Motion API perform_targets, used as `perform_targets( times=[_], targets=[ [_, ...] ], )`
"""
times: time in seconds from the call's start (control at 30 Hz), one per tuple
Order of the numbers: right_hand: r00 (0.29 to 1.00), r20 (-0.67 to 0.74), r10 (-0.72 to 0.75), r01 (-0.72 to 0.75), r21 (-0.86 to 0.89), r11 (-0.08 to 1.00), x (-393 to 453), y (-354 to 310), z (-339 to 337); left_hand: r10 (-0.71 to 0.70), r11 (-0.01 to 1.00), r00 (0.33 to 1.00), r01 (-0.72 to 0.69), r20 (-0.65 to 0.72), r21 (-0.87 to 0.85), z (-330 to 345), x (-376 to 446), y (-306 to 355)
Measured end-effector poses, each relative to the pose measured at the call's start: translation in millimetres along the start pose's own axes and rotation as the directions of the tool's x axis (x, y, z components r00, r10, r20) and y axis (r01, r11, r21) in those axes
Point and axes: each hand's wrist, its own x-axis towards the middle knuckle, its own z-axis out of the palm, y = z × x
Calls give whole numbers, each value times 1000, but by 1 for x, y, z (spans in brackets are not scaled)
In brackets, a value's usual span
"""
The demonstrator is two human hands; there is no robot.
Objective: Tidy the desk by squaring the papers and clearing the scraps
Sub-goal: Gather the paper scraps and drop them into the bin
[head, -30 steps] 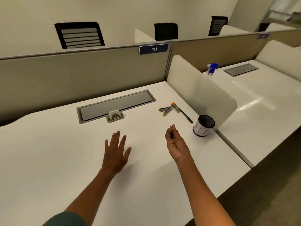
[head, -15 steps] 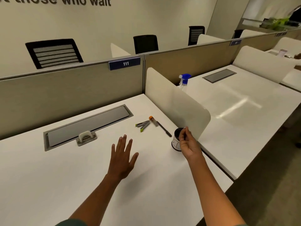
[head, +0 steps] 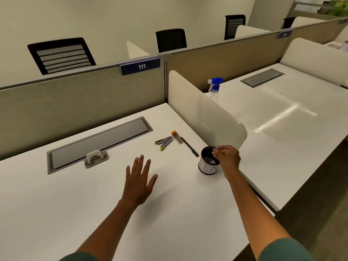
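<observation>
A small cup with a white hand-lettered label and a dark inside stands near the right edge of the white desk. My right hand hovers over the cup's rim, its fingertips pinched together on what looks like a tiny pale scrap, too small to make out. My left hand rests flat on the desk to the left of the cup, fingers spread, holding nothing. No papers are in view.
Behind the cup lie a black pen, an orange-capped tube and two grey-green clips. A grey cable hatch is set into the desk. A curved white divider and a spray bottle stand at the right.
My right hand has carried its pinched fingertips rightward from mid-desk to over the cup's mouth. My left hand has stayed flat on the desk. The camera view has shifted.
</observation>
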Motion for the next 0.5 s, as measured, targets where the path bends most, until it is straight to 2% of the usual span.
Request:
perform_targets(
  times=[0.07,0.13,0.43,0.5],
  targets=[
    [988,30,-149,152,-227,962,3,-1,3,-15,1000,1000,15,4,-6,0,-1,-4],
    [969,56,-240,244,-354,903,5,-4,6,-30,1000,999,30,9,-5,0,-5,-7],
    [909,179,-376,404,-593,696,2,-2,18,-96,995,995,96,6,10,-11,-27,-31],
    [903,176,-391,414,-600,685,-1,-2,18,-102,995,995,102,5,7,-17,-33,-35]
  ],
)
